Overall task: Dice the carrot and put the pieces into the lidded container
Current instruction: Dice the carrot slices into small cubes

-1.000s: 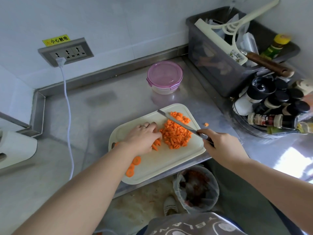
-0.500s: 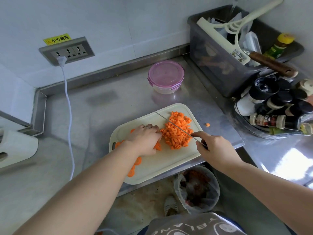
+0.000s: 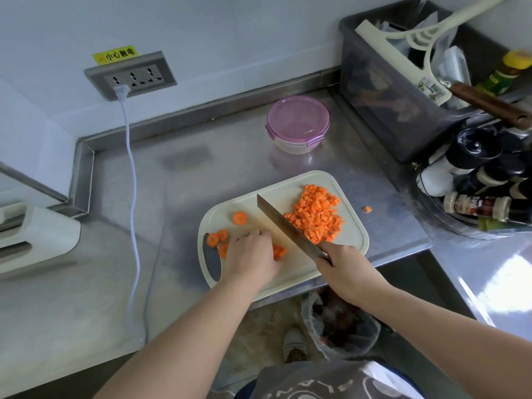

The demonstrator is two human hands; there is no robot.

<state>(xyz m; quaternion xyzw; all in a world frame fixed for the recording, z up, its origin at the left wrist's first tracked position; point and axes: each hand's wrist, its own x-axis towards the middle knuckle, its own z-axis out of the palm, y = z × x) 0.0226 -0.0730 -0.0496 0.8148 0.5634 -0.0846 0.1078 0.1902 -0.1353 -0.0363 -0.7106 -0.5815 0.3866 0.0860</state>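
The left hand (image 3: 252, 254) is drawing back from the heap of diced carrot (image 3: 316, 216) toward the near left corner of the cutting board (image 3: 299, 267). The knife (image 3: 288, 226), lying across the heap a moment ago, is now standing between hand and heap, flat side showing. That is baring several carrot rounds (image 3: 239, 218) at the board's left end — so another batch is being lined up, I reckon, and the dicing is not done.

The right hand (image 3: 344, 267) is clenching its fingers round the knife handle. The left fingers (image 3: 254, 237) are curling down over orange pieces (image 3: 279, 251) peeping out beside the palm. Pinching or merely resting, I cannot tell, nor how many are lying beneath.

The lidded container (image 3: 298, 123) is sitting shut near the worktop's (image 3: 201, 168) back edge, well apart from the board — nothing is going in yet.
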